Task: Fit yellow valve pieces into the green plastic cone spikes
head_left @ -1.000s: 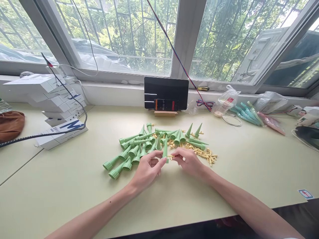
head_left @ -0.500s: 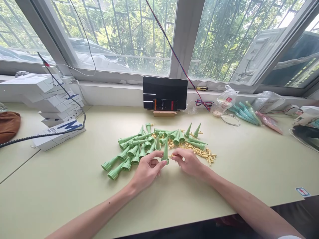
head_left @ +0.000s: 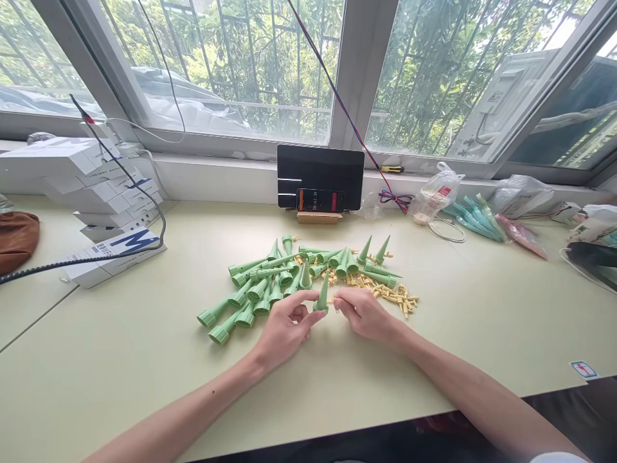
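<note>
My left hand (head_left: 284,328) pinches the wide base of a green plastic cone (head_left: 322,296), which points up and away from me. My right hand (head_left: 364,313) is closed in a pinch on a small yellow piece (head_left: 332,300), pressed against the cone's base. Just behind both hands lies a pile of green cones (head_left: 263,283) to the left. A scatter of small yellow pieces (head_left: 393,294) lies to the right. Two cones (head_left: 373,251) stand upright at the back of the pile. Everything rests on a pale green table (head_left: 120,360).
A dark tablet (head_left: 320,177) with a phone (head_left: 321,200) on a wooden stand leans at the window sill. White boxes (head_left: 91,193) and a black cable (head_left: 96,257) sit at the left, a brown bag (head_left: 17,235) at far left. Plastic bags (head_left: 482,212) lie at the right.
The cone has tilted slightly to the right and sits a little higher. Both hands stay pressed together at its base; the view has shifted slightly.
</note>
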{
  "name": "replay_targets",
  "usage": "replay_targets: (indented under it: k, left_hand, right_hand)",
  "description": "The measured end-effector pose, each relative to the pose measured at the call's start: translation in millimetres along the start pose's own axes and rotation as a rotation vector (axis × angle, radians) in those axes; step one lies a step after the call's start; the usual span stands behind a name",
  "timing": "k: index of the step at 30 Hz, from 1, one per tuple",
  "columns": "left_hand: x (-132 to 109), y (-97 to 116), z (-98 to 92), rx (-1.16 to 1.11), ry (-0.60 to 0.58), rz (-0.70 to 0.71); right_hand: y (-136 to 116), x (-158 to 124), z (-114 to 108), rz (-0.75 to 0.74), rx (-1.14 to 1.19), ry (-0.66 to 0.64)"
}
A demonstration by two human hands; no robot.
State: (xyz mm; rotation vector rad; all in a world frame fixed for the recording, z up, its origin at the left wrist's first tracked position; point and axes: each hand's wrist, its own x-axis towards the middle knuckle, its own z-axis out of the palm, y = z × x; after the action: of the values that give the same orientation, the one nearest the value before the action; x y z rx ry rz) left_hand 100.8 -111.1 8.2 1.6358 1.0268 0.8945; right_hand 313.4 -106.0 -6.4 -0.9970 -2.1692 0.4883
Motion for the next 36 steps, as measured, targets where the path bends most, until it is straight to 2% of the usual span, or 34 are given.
replay_targets:
  k: [12,21,28,36]
  left_hand:
    - [-0.2,-5.3,1.8,0.096,0.043,0.177]
    - [-1.0,7.1,0.6,0.08,0.058,0.049]
    - [-0.6,3.8,-0.7,-0.066,0.025,-0.073]
    - [-1.4,0.1,-0.9,-0.067,-0.029,-0.07]
  right_hand:
    - [-5.5,1.3,3.0,0.059,0.04,-0.033]
    - [-5.4,4.3,1.0,0.134,0.089,0.097]
    - [-2.4,3.8,1.0,0.032,0.033,0.071]
    - [-3.0,2.2,2.3,0.041,0.074,0.062]
